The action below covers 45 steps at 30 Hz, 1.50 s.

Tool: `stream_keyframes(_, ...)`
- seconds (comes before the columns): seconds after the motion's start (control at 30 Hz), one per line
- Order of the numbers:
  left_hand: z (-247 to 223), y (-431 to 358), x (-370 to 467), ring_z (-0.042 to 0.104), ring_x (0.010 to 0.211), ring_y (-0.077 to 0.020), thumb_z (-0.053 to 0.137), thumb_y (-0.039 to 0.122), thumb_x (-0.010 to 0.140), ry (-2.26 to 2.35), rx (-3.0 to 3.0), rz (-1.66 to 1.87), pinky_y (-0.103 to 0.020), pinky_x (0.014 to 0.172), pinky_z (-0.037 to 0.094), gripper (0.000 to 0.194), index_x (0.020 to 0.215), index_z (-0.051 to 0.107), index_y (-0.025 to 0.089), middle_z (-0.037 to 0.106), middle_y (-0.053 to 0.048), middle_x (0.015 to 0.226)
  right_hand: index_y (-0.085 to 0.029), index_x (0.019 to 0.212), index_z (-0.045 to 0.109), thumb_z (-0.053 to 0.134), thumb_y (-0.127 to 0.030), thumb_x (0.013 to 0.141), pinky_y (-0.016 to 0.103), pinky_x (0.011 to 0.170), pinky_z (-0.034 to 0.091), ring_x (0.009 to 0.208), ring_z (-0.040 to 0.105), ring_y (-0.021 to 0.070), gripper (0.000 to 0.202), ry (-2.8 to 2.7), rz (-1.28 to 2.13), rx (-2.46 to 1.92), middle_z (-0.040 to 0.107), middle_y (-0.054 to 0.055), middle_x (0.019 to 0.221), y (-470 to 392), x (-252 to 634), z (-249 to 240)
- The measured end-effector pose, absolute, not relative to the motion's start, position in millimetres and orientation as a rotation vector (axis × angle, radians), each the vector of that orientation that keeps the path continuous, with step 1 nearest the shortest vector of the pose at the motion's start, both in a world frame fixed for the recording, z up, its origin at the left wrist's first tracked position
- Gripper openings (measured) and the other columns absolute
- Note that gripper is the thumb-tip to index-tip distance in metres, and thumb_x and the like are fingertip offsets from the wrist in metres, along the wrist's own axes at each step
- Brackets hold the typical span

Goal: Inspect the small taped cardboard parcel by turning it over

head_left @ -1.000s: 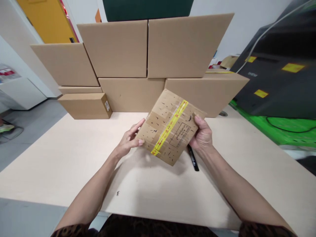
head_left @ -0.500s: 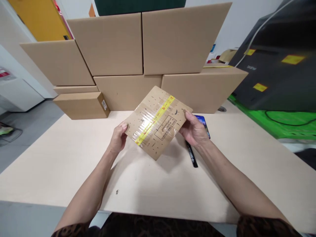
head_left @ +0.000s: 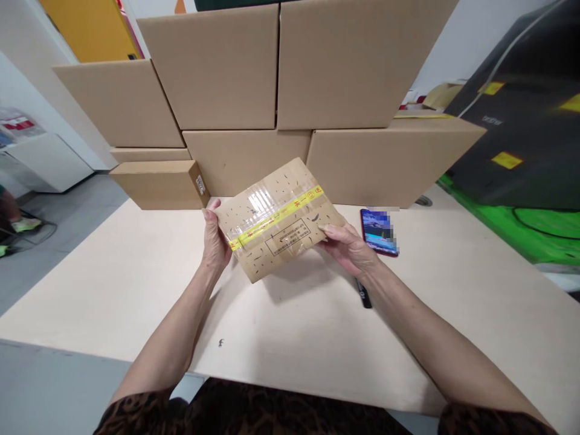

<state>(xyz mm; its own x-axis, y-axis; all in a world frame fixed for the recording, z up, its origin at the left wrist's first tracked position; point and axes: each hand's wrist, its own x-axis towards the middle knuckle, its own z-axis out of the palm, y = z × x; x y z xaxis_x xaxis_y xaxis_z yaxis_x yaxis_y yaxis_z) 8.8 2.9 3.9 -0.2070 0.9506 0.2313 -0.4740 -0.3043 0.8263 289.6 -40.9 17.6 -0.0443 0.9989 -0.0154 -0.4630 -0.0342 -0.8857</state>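
A flat cardboard package (head_left: 276,217) with clear wrap, yellow tape and a printed box is held tilted above the table. My left hand (head_left: 214,238) grips its left corner, thumb along the edge. My right hand (head_left: 347,244) pinches its right side, with the thumb on top and the other fingers partly hidden beneath. Near my right wrist a black marker-like object (head_left: 364,295) lies on the table, its upper part hidden by that hand. A phone (head_left: 379,232) with a lit screen lies just beyond my right hand.
Large cardboard boxes (head_left: 226,72) are stacked along the back of the pale table (head_left: 113,290). A smaller box (head_left: 156,187) stands at the back left. At the right are a dark case (head_left: 534,133) and a green surface (head_left: 489,223) beyond the table.
The package has turned, its left end now raised and its right end lower, with both hands still on it. More of the phone shows. The view has shifted slightly.
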Motion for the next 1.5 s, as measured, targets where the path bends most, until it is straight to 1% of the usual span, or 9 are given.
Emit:
stream_keyframes(0.1,6.0,-1.1,15.3,0.068,0.14,-0.0368,0.072,0.093,0.076,0.729,0.921,1.649,-0.049,0.115,0.059,0.083,0.121,0.073,0.024,0.082,-0.01,0.123,-0.032,0.119,0.074,0.098,-0.033,0.06,0.043,0.097,0.061,0.104,0.073,0.0256,0.064,-0.887,1.39,-0.836,0.081,0.001,0.113,-42.5,289.2,16.7)
stream_keyframes(0.27,12.1,-6.4,21.2,0.065,0.144,-0.0394,0.066,0.098,0.076,0.692,0.929,1.602,-0.051,0.117,0.059,0.091,0.126,0.075,0.023,0.083,-0.012,0.125,-0.038,0.119,0.074,0.099,-0.031,0.055,0.044,0.108,0.055,0.12,0.07,0.0262,0.069,-0.929,1.278,-0.832,0.074,-0.002,0.137,-44.9,289.2,17.3)
stream_keyframes(0.53,10.0,-6.8,16.6,0.063,0.146,-0.0399,0.068,0.097,0.074,0.704,0.931,1.587,-0.053,0.117,0.058,0.09,0.126,0.074,0.024,0.079,-0.012,0.134,-0.037,0.126,0.073,0.101,-0.03,0.053,0.045,0.109,0.055,0.123,0.07,0.0276,0.078,-0.955,1.289,-0.815,0.076,0.0,0.134,-43.8,289.6,14.1)
stream_keyframes(0.63,8.5,-10.0,17.7,0.061,0.148,-0.0392,0.07,0.095,0.076,0.683,0.989,1.516,-0.054,0.118,0.057,0.089,0.132,0.069,0.027,0.075,-0.012,0.143,-0.036,0.123,0.073,0.102,-0.031,0.055,0.048,0.109,0.056,0.12,0.072,0.0289,0.074,-0.91,1.311,-0.814,0.08,0.0,0.124,-42.0,287.5,11.4)
stream_keyframes(0.77,7.0,-13.6,20.0,0.059,0.149,-0.0407,0.086,0.082,0.072,0.654,1.104,1.41,-0.055,0.121,0.053,0.092,0.142,0.061,0.027,0.072,-0.013,0.148,-0.033,0.112,0.075,0.101,-0.044,0.059,0.047,0.106,0.06,0.116,0.075,0.0291,0.06,-0.796,1.311,-0.807,0.082,-0.001,0.116,-37.4,287.2,6.4)
stream_keyframes(1.0,1.0,-15.0,23.6,0.058,0.148,-0.0429,0.096,0.058,0.068,0.676,1.193,1.355,-0.059,0.123,0.048,0.106,0.156,0.047,0.024,0.064,-0.019,0.154,-0.033,0.104,0.077,0.099,-0.057,0.065,0.049,0.103,0.064,0.13,0.071,0.0324,0.051,-0.762,1.261,-0.812,0.084,0.0,0.114,-29.8,292.8,6.5)
stream_keyframes(1.27,3.9,-20.8,26.2,0.041,0.157,-0.0419,0.101,0.056,0.062,0.716,1.669,1.605,-0.058,0.132,0.034,0.125,0.162,0.031,0.03,0.046,-0.016,0.159,-0.033,0.106,0.076,0.088,-0.075,0.073,0.058,0.1,0.065,0.131,0.069,0.0352,0.054,-0.696,1.307,-0.698,0.079,0.004,0.126,-23.5,293.9,12.8)
stream_keyframes(1.37,0.2,-22.8,29.3,0.037,0.158,-0.045,0.103,0.058,0.056,0.723,1.817,1.645,-0.059,0.133,0.031,0.137,0.166,0.025,0.032,0.042,-0.015,0.158,-0.034,0.107,0.074,0.091,-0.075,0.069,0.061,0.096,0.066,0.127,0.069,0.0358,0.058,-0.678,1.32,-0.732,0.077,0.006,0.124,-20.1,302.5,8.1)
stream_keyframes(1.5,-13.2,-18.5,27.3,0.041,0.155,-0.0474,0.105,0.053,0.053,0.726,1.889,1.596,-0.065,0.13,0.033,0.149,0.17,0.016,0.034,0.039,-0.017,0.161,-0.034,0.103,0.073,0.092,-0.075,0.064,0.064,0.094,0.064,0.127,0.066,0.0382,0.059,-0.715,1.308,-0.75,0.077,0.007,0.122,-17.8,308.8,4.8)
